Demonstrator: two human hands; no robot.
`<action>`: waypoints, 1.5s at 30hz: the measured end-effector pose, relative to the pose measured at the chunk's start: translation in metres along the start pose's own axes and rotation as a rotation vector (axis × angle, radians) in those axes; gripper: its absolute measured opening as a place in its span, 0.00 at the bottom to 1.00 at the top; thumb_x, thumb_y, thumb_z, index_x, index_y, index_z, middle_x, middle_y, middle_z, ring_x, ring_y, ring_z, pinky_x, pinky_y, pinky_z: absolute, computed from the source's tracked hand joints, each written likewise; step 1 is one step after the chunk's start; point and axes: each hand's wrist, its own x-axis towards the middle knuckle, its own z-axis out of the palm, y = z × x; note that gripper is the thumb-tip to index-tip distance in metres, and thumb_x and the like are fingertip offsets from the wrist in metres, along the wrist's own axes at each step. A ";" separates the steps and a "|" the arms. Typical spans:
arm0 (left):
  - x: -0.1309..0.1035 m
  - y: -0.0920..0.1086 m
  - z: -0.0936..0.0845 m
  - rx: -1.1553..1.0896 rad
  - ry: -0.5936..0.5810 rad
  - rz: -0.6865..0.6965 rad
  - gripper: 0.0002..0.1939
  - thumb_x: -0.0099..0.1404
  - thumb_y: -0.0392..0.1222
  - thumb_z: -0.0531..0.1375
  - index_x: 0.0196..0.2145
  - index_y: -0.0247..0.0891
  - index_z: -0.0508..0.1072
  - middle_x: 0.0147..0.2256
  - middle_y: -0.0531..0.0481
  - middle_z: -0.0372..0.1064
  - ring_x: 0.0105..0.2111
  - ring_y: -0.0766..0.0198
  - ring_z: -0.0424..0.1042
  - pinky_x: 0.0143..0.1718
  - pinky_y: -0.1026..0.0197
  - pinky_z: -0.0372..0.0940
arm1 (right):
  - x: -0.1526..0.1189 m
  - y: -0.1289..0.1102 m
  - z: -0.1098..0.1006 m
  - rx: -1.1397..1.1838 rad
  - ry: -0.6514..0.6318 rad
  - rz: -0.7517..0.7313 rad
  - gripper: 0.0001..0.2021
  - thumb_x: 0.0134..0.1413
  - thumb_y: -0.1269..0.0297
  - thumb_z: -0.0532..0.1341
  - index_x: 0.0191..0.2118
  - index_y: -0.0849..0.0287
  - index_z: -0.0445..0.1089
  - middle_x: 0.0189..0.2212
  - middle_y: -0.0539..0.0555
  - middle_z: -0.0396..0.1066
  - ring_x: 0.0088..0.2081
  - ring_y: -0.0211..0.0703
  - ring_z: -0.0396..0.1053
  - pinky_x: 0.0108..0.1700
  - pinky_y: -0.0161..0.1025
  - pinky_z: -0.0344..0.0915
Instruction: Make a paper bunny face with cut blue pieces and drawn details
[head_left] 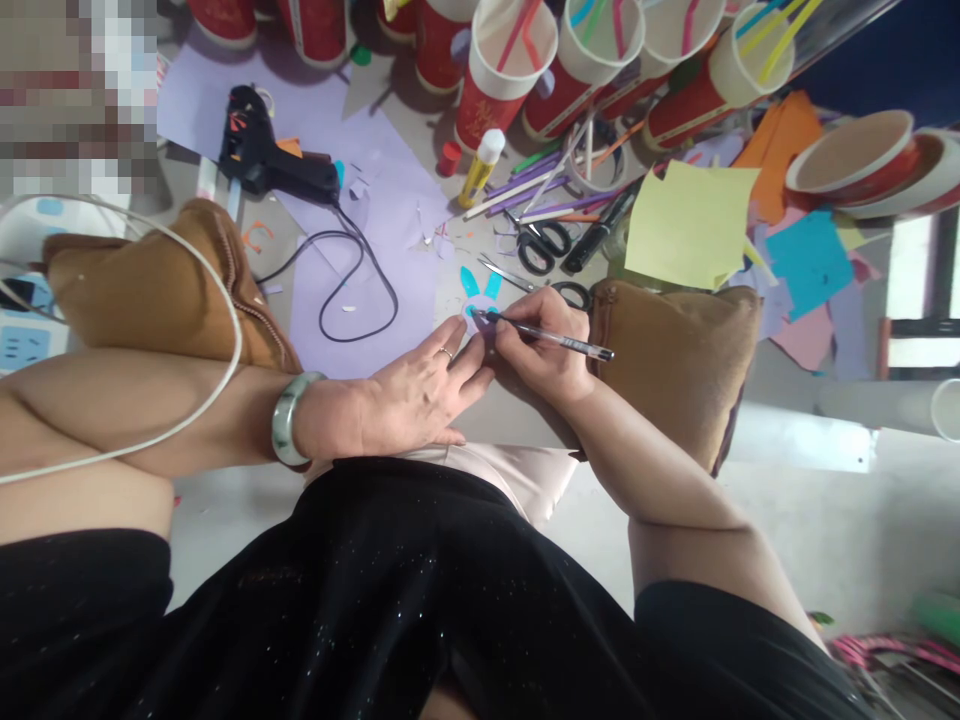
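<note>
A small paper bunny face [478, 302], lilac with blue ears and blue eye spots, lies on the table in front of me. My right hand [551, 340] is closed round a clear-barrelled pen [570, 342], its tip at the bunny's face. Stretched out flat, my left hand [420, 390] rests on the table with its fingertips at the lower edge of the cutout. Just above my right hand are scissors [576, 295] with black handles. A second pair of black-handled scissors [544, 245] lies behind them.
Lilac paper sheets [315, 300] and a black glue gun [281, 165] with a looped cord lie to the left. Red paper cups [495, 110] with straws line the back, near a glue stick [482, 165]. Brown cushions [667, 370] flank my arms; yellow paper [690, 225] lies right.
</note>
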 end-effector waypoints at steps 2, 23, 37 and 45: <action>0.000 0.000 0.000 0.009 -0.003 0.003 0.46 0.68 0.66 0.64 0.68 0.23 0.66 0.65 0.21 0.66 0.67 0.33 0.65 0.72 0.34 0.50 | 0.000 0.000 0.000 0.003 0.003 -0.014 0.06 0.58 0.59 0.63 0.33 0.53 0.67 0.25 0.48 0.74 0.25 0.39 0.69 0.31 0.39 0.67; 0.000 0.000 0.003 0.072 0.001 0.013 0.47 0.69 0.69 0.61 0.68 0.24 0.66 0.65 0.21 0.66 0.67 0.33 0.66 0.71 0.34 0.51 | 0.001 -0.001 0.000 0.027 0.014 -0.059 0.06 0.59 0.62 0.63 0.33 0.53 0.66 0.25 0.46 0.73 0.25 0.38 0.69 0.30 0.39 0.65; 0.001 0.001 0.000 0.054 -0.029 -0.001 0.46 0.69 0.68 0.61 0.68 0.26 0.66 0.66 0.23 0.66 0.68 0.34 0.64 0.72 0.34 0.50 | -0.001 0.001 0.002 -0.012 0.057 0.008 0.05 0.55 0.62 0.64 0.33 0.52 0.66 0.24 0.46 0.74 0.24 0.40 0.69 0.29 0.40 0.68; 0.000 0.001 0.000 0.035 -0.012 -0.003 0.46 0.68 0.67 0.63 0.68 0.25 0.66 0.66 0.21 0.66 0.67 0.33 0.65 0.72 0.34 0.51 | 0.001 -0.003 0.000 0.036 0.021 -0.009 0.06 0.57 0.62 0.63 0.32 0.53 0.65 0.24 0.46 0.72 0.25 0.39 0.68 0.30 0.39 0.66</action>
